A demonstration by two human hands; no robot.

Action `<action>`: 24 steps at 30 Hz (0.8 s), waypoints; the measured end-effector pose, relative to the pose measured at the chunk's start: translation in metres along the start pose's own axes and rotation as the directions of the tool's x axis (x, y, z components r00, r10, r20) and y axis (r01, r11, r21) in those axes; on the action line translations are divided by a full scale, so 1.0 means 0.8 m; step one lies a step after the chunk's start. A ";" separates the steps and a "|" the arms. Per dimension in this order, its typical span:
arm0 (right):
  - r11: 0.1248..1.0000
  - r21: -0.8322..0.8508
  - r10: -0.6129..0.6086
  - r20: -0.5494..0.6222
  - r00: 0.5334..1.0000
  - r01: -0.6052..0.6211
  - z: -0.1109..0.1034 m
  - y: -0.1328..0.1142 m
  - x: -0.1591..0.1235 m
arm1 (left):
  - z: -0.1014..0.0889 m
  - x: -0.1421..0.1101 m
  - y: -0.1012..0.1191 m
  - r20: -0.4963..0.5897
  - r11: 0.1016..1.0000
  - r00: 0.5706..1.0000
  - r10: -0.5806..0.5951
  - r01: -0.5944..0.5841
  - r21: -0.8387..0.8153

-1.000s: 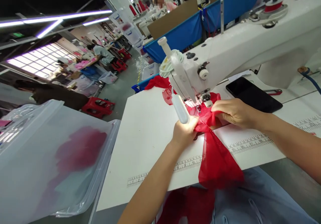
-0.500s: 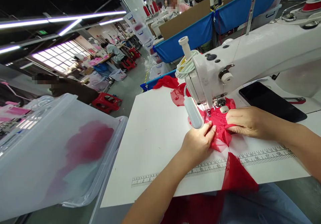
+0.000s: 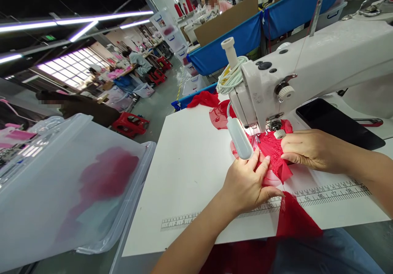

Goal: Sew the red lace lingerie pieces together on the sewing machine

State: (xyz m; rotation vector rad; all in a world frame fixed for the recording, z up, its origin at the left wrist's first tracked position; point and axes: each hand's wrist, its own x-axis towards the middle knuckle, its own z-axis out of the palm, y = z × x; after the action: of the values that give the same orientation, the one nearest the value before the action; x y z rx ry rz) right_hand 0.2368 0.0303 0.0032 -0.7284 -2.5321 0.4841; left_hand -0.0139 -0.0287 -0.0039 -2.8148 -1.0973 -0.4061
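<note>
Red lace fabric (image 3: pixel 274 155) lies under the needle area of a white sewing machine (image 3: pixel 264 75), near the presser foot (image 3: pixel 257 138). My left hand (image 3: pixel 245 182) rests flat on the near left part of the cloth, fingers spread and thumb stretched out to the right. On the cloth's right edge, my right hand (image 3: pixel 308 149) is closed, fingers curled and thumb pressed against the red material. A small white lamp (image 3: pixel 239 139) hangs just beyond my left fingertips and lights the cloth. A sheer red piece (image 3: pixel 296 216) hangs over the table's front edge.
A black phone (image 3: pixel 337 122) lies right of the needle, with a red-handled tool (image 3: pixel 368 122) behind it. Printed ruler marks (image 3: pixel 322 196) run along the white tabletop (image 3: pixel 178 163). A translucent bin (image 3: pixel 67 184) stands at left. Other people work farther back.
My left thumb has swung out away from the fingers, and that hand has flattened over the cloth. My right hand stays at the fabric's right edge. The view has shifted slightly.
</note>
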 end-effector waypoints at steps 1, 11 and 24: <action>1.000 0.010 0.004 0.004 1.000 -0.004 0.000 0.001 0.000 | 0.001 0.000 0.000 -0.004 1.000 1.000 -0.004 0.004 0.004; 0.998 0.011 0.061 0.006 0.998 -0.061 0.000 0.001 0.000 | 0.007 0.001 -0.001 -0.026 0.999 1.000 -0.016 0.017 0.044; 0.996 -0.067 0.055 -0.085 0.995 -0.061 0.007 0.006 0.005 | 0.003 0.006 -0.006 -0.024 0.994 1.000 -0.020 0.023 0.108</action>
State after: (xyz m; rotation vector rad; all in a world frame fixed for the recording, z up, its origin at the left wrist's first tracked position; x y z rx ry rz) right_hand 0.2332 0.0351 -0.0022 -0.8323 -2.4666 0.3791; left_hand -0.0134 -0.0212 -0.0051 -2.7002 -1.1112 -0.3675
